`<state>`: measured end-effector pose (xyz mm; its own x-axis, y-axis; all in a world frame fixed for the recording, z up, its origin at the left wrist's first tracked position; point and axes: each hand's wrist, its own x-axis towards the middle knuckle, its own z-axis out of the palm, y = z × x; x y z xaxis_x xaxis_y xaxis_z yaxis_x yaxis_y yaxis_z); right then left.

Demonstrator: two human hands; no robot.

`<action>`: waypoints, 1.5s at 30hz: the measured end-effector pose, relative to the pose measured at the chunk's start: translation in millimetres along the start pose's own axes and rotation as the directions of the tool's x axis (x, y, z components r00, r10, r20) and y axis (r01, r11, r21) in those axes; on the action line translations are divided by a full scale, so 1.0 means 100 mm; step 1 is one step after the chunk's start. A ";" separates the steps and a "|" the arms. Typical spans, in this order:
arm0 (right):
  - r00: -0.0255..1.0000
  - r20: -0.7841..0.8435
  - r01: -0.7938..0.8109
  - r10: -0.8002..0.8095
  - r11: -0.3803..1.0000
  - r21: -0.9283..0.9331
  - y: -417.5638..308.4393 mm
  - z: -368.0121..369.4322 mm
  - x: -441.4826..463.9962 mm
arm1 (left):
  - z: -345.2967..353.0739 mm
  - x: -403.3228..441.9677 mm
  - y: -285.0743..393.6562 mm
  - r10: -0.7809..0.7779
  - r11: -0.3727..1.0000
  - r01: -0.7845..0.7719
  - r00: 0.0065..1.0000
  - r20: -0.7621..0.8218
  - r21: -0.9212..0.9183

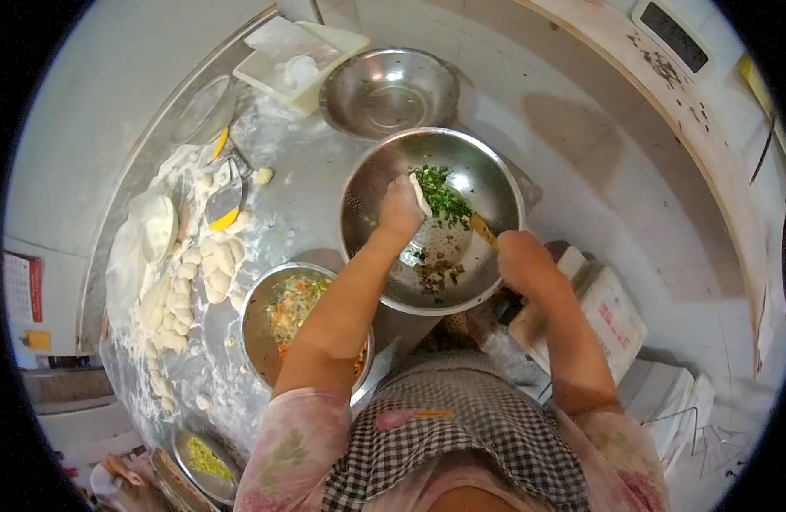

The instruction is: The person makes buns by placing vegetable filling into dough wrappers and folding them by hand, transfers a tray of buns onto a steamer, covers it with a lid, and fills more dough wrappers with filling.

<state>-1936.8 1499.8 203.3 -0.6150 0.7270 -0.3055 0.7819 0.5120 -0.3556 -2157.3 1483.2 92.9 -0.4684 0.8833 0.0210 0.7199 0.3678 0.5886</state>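
Inside a large steel bowl [372,256] lie chopped greens [444,198] and, lower down, a patch of brown bits [438,273]. My left hand [400,209] is in the bowl, its fingers wrapped round a flat piece of white dough [419,195] beside the greens. At the bowl's right rim, my right hand [525,260] is closed on the handle end of a yellowish wooden tool [483,229], whose tip reaches the greens. The fingertips of both hands are partly hidden. A second steel bowl [258,341] with mixed shredded filling [292,309] stands under my left forearm.
Another steel bowl [389,94] stands behind, near a white tray [325,60]. Floured dough pieces [218,264] and two yellow-handled scrapers [225,219] lie left. A bowl of yellow-green bits [207,458] is lower left, near a person [116,478]. White boxes [611,316] are right.
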 end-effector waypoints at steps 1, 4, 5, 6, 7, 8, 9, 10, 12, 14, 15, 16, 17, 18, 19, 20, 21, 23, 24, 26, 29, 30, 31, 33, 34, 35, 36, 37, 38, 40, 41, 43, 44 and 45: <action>0.999 -0.022 0.024 -0.024 0.999 0.022 0.04 0.09 0.05 | -0.04 -0.03 0.03 0.006 1.000 -0.006 1.000 0.010 -0.006; 0.987 -0.055 0.158 -0.151 0.974 0.161 -0.01 0.40 0.43 | -0.09 -0.06 0.15 -0.045 0.999 0.045 0.999 0.000 -0.024; 0.984 -0.091 0.169 -0.154 0.967 0.192 -0.12 0.41 0.44 | -0.09 -0.07 0.18 -0.073 0.997 0.073 0.997 -0.007 -0.033; 0.980 -0.127 0.182 -0.156 0.958 0.223 -0.25 0.42 0.42 | -0.09 -0.08 0.17 -0.040 0.999 0.039 0.999 -0.007 -0.029; 0.975 -0.160 0.194 -0.156 0.947 0.255 -0.32 0.43 0.40 | -0.10 -0.11 0.15 -0.008 1.000 0.008 1.000 -0.004 -0.025; 0.971 -0.153 0.216 -0.185 0.952 0.217 -0.34 0.44 0.39 | -0.10 -0.12 0.14 0.025 0.999 -0.024 1.000 0.002 -0.021; 0.966 -0.145 0.238 -0.214 0.955 0.177 -0.34 0.45 0.37 | -0.08 -0.12 0.12 0.035 0.999 -0.035 0.999 -0.022 -0.013; 0.961 -0.134 0.261 -0.243 0.956 0.134 -0.35 0.44 0.36 | -0.06 -0.12 0.10 0.044 0.999 -0.045 0.998 -0.047 -0.006; 0.979 -0.059 0.203 -0.197 0.972 0.120 -0.24 0.25 0.27 | -0.05 -0.12 0.09 0.041 0.999 -0.042 0.997 -0.061 -0.013; 0.997 -0.014 0.077 -0.076 0.994 0.082 -0.10 0.09 0.18 | -0.06 -0.11 0.08 0.015 0.999 -0.017 0.999 -0.043 -0.044; 1.000 -0.008 -0.017 0.018 0.998 0.053 -0.03 0.04 0.16 | -0.07 -0.10 0.09 0.015 0.999 -0.016 0.999 -0.040 -0.029; 0.994 -0.003 -0.113 0.113 0.993 0.028 0.00 0.02 0.14 | -0.08 -0.10 0.09 0.015 1.000 -0.015 0.999 -0.032 -0.010; 0.999 -0.012 -0.043 0.045 0.993 0.107 0.00 0.08 0.17 | -0.10 -0.11 0.10 0.018 1.000 -0.017 1.000 -0.024 0.012; 0.999 -0.031 0.030 -0.025 0.983 0.182 -0.01 0.17 0.26 | -0.14 -0.10 0.14 -0.005 1.000 0.005 1.000 -0.014 0.021; 0.994 -0.052 0.105 -0.095 0.961 0.255 -0.03 0.26 0.32 | -0.16 -0.11 0.18 -0.030 0.999 0.030 1.000 -0.005 0.031; 0.994 -0.051 0.103 -0.093 0.964 0.243 -0.12 0.33 0.37 | -0.17 -0.13 0.20 -0.056 0.998 0.056 0.998 0.006 0.042; 0.994 -0.051 0.103 -0.094 0.967 0.232 -0.24 0.40 0.42 | -0.15 -0.12 0.18 -0.040 0.998 0.040 0.999 -0.015 0.046; 0.986 -0.094 0.152 -0.136 0.968 0.200 -0.33 0.45 0.47 | -0.08 -0.07 0.11 -0.004 0.998 0.007 0.999 -0.053 0.054; 0.976 -0.132 0.197 -0.175 0.964 0.176 -0.33 0.46 0.46 | -0.06 -0.05 0.08 0.025 0.999 -0.022 0.996 -0.085 0.036; 0.977 -0.095 0.204 -0.192 0.971 0.128 -0.30 0.38 0.43 | -0.03 -0.03 0.02 0.077 0.997 -0.077 0.986 -0.147 0.000; 0.991 -0.049 0.131 -0.128 0.988 0.082 -0.01 0.04 0.54 | -0.09 -0.01 0.06 0.004 1.000 -0.007 0.990 -0.138 -0.023; 0.984 -0.140 0.126 -0.112 0.988 0.092 0.14 0.08 0.66 | -0.05 0.01 0.01 0.032 0.999 -0.033 0.986 -0.161 0.000; 0.969 -0.229 0.117 -0.089 0.987 0.110 0.25 0.14 0.74 | -0.01 0.05 -0.07 0.065 0.998 -0.061 0.982 -0.177 0.027; 0.981 -0.129 0.182 -0.148 0.930 0.318 0.08 0.20 0.81 | -0.02 0.05 -0.07 0.075 0.997 -0.069 0.982 -0.171 0.039; 0.979 -0.085 0.204 -0.186 0.886 0.417 -0.04 0.23 0.84 | -0.07 0.03 -0.02 0.047 0.999 -0.044 0.987 -0.153 0.019; 0.973 -0.102 0.231 -0.208 0.897 0.378 -0.16 0.27 0.81 | -0.12 0.02 0.03 0.019 1.000 -0.020 0.990 -0.138 -0.001; 0.966 -0.118 0.257 -0.230 0.905 0.339 -0.29 0.33 0.72 | -0.14 0.01 0.05 0.034 0.999 -0.035 0.989 -0.143 -0.005; 0.959 -0.133 0.280 -0.251 0.912 0.299 -0.36 0.37 0.64 | -0.16 -0.01 0.06 0.049 0.999 -0.051 0.988 -0.146 -0.008; 0.958 -0.125 0.284 -0.258 0.915 0.285 -0.35 0.36 0.60 | -0.16 -0.03 0.06 0.066 0.998 -0.068 0.986 -0.150 -0.013; 0.955 -0.111 0.295 -0.276 0.922 0.250 -0.28 0.29 0.53 | -0.14 -0.04 0.06 0.065 0.997 -0.069 0.988 -0.141 -0.024; 0.969 -0.092 0.246 -0.231 0.943 0.225 -0.21 0.20 0.48 | -0.14 -0.05 0.06 0.063 0.997 -0.068 0.989 -0.137 -0.030; 0.988 -0.055 0.149 -0.142 0.975 0.166 -0.07 -0.02 0.38 | -0.17 -0.06 0.07 0.037 0.998 -0.042 0.993 -0.109 -0.039; 0.992 -0.071 0.119 -0.107 0.974 0.195 0.00 0.01 0.40 | -0.19 -0.07 0.08 0.023 0.999 -0.027 0.995 -0.093 -0.041; 0.994 -0.084 0.087 -0.070 0.970 0.227 0.06 0.11 0.44 | -0.20 -0.10 0.10 0.029 0.999 -0.031 0.996 -0.080 -0.024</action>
<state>-1960.2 1530.4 177.9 -0.6571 0.7255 -0.2045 0.6817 0.4562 -0.5719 -2156.1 1472.4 114.8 -0.4868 0.8675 0.1024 0.7216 0.3333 0.6068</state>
